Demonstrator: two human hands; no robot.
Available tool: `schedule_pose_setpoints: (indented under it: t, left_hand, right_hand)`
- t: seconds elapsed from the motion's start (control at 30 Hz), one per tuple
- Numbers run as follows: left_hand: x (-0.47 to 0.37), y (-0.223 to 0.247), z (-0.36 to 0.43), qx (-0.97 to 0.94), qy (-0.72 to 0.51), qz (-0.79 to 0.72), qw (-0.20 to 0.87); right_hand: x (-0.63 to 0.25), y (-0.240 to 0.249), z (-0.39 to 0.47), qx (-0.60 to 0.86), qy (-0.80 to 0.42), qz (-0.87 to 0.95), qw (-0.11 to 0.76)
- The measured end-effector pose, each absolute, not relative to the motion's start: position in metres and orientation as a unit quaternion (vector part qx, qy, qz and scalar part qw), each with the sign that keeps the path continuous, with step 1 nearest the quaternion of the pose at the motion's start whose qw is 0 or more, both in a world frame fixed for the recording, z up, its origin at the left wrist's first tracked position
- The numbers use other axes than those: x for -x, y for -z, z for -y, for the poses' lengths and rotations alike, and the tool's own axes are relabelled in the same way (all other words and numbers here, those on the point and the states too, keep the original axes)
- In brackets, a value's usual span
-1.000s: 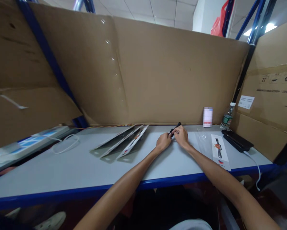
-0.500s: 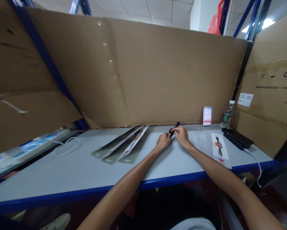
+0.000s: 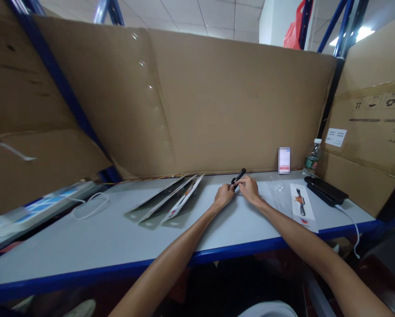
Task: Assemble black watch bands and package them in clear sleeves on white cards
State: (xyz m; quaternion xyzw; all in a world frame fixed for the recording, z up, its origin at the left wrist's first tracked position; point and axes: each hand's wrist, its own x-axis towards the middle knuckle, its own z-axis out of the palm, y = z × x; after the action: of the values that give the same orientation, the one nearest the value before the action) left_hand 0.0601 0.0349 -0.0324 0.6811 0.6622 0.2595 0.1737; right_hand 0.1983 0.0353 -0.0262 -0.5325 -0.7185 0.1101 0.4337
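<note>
Near the back of the table, a black spokeshave (image 3: 241,173) slants up and to the right, one handle standing clear beyond my fingers. My left hand (image 3: 224,195) is closed around its lower end, hiding that part. The fingers of my right hand (image 3: 249,189) are bent together against the middle of the tool, where small details are too tiny to make out. To the right, a printed card (image 3: 303,208) with a picture of a spokeshave lies flat, beside a clear plastic package (image 3: 278,189).
Several packaged cards (image 3: 181,200) lean in a row on the left of the table (image 3: 111,240). At the right stand a phone (image 3: 284,160), a water bottle (image 3: 312,158) and a black case (image 3: 326,191) with a white cable. A power strip (image 3: 42,209) lies far left; cardboard (image 3: 237,105) walls the back.
My right fingers have slid slightly down towards my left hand, against the spokeshave's middle. The tool stays in about the same place. The camera view has shifted a little.
</note>
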Motion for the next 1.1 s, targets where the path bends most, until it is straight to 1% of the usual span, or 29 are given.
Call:
schedule_pose_setpoints:
  t: [0.1, 0.2, 0.3, 0.4, 0.47, 0.63, 0.8, 0.97, 1.1]
  left_hand:
    - [-0.0602, 0.0338, -0.0364, -0.678, -0.264, -0.664, 0.174]
    - [-0.0604, 0.0353, -0.0376, -0.676, -0.266, -0.664, 0.176]
    - [-0.0606, 0.0358, -0.0378, -0.675, -0.27, -0.663, 0.179]
    - [-0.0609, 0.0346, -0.0366, -0.674, -0.271, -0.663, 0.181]
    - [-0.0611, 0.0335, -0.0354, -0.673, -0.269, -0.665, 0.181]
    - [-0.0619, 0.0314, -0.0332, -0.675, -0.266, -0.665, 0.178]
    - [-0.0624, 0.0308, -0.033, -0.674, -0.261, -0.669, 0.172]
    - [-0.0632, 0.0298, -0.032, -0.677, -0.253, -0.671, 0.167]
    - [-0.065, 0.028, -0.0284, -0.678, -0.249, -0.675, 0.154]
  right_hand:
    - [-0.1996, 0.0249, -0.0344, 0.564, -0.102, 0.703, 0.422]
    - [-0.2007, 0.0239, -0.0342, 0.534, -0.106, 0.715, 0.439]
    - [-0.2004, 0.0242, -0.0339, 0.514, -0.111, 0.732, 0.433]
    - [-0.2001, 0.0254, -0.0345, 0.546, -0.106, 0.717, 0.42]
    - [-0.2005, 0.0262, -0.0356, 0.555, -0.101, 0.707, 0.427]
    - [-0.2014, 0.0281, -0.0375, 0.506, -0.104, 0.735, 0.439]
    - [-0.202, 0.0284, -0.0375, 0.552, -0.092, 0.712, 0.424]
    - [-0.2009, 0.027, -0.0374, 0.518, -0.104, 0.73, 0.433]
    - [-0.1996, 0.0268, -0.0359, 0.557, -0.105, 0.708, 0.422]
